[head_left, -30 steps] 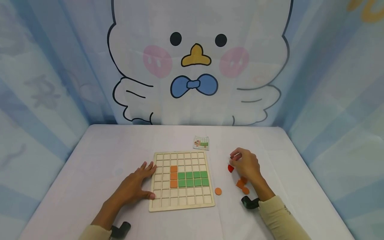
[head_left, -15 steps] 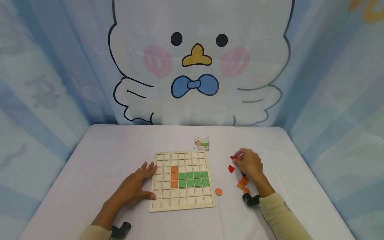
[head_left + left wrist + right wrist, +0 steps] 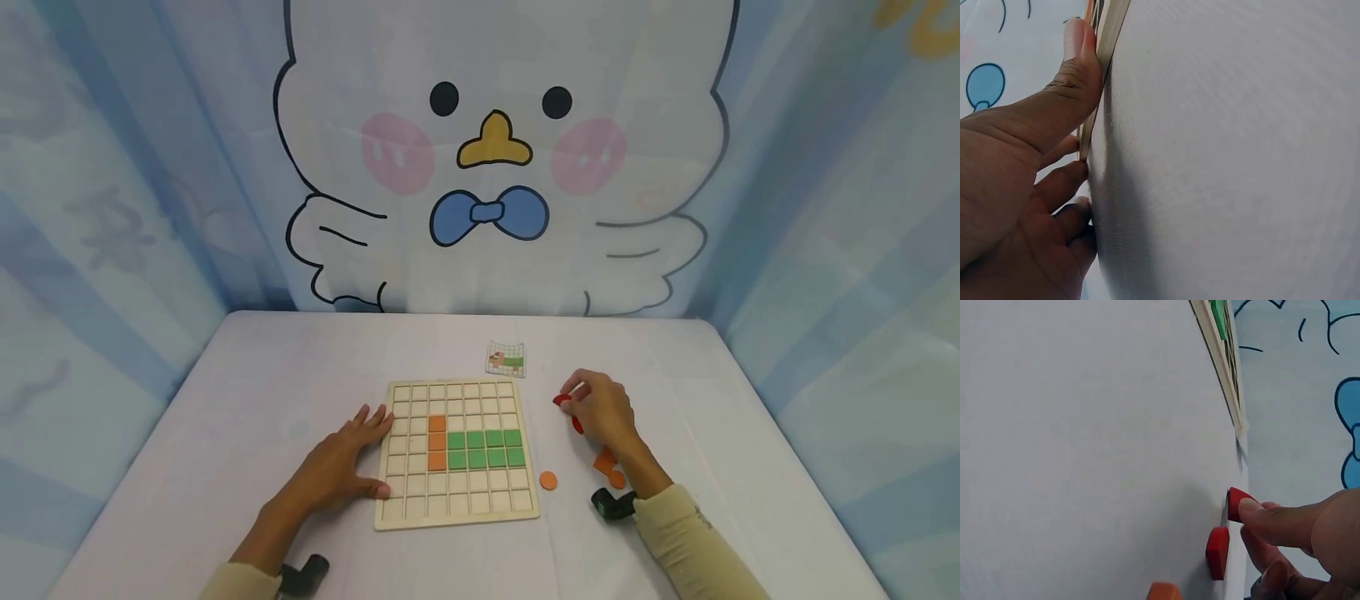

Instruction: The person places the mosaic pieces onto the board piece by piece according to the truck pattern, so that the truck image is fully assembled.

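Observation:
A wooden grid board point(image 3: 458, 503) lies flat on the table, with orange squares point(image 3: 437, 442) in one column and two rows of green squares point(image 3: 486, 448). My left hand point(image 3: 341, 462) rests at the board's left edge, fingers spread and thumb on the rim; the left wrist view has the thumb point(image 3: 1079, 75) against that edge. To the right of the board, my right hand point(image 3: 606, 410) pinches a red wedge-shaped piece point(image 3: 1235, 505) between thumb and fingers. A second red piece point(image 3: 1217, 553) lies just beside it, partly hidden by the hand in the head view.
A small picture card point(image 3: 506, 359) lies behind the board. An orange disc point(image 3: 548, 480) sits close to the board's right edge. More orange pieces point(image 3: 603, 461) are grouped near my right wrist. A patterned curtain point(image 3: 487, 275) hangs beyond the table's far edge.
Half a second ago my right hand was farther right with a red piece at its fingertips; it has moved left with that piece, towards the board. My left hand stays at the board's edge.

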`<state>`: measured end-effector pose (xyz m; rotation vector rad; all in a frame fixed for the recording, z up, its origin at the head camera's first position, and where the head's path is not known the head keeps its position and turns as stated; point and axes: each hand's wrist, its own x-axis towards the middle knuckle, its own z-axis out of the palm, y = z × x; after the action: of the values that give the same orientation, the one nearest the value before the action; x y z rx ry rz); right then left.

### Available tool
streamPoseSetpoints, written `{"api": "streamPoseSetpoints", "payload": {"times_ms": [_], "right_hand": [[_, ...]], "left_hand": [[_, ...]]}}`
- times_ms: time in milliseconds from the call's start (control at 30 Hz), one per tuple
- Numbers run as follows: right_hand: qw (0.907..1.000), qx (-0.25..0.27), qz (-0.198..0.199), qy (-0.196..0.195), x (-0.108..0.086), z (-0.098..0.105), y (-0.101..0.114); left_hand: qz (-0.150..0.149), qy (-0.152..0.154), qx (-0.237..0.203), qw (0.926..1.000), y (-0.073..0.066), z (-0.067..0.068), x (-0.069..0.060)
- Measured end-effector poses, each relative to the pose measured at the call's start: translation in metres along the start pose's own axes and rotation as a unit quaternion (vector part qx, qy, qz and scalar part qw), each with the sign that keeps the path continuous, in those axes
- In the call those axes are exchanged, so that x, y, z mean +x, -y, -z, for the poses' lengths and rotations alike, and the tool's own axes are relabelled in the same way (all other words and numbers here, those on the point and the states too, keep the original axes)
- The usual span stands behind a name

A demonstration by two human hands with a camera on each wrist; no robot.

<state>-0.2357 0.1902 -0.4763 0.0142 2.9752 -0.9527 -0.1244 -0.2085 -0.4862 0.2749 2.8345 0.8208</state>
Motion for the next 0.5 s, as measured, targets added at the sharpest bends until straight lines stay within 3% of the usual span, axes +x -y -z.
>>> {"api": "streamPoseSetpoints", "payload": {"times_ms": [500], "right_hand": [[0.9967,0.036,0.071,0.019,-0.015,-0.028,0.049]], "left_hand": [[0.001,-0.001,0.003,1.0,-0.001,-0.001,-0.001]]}}
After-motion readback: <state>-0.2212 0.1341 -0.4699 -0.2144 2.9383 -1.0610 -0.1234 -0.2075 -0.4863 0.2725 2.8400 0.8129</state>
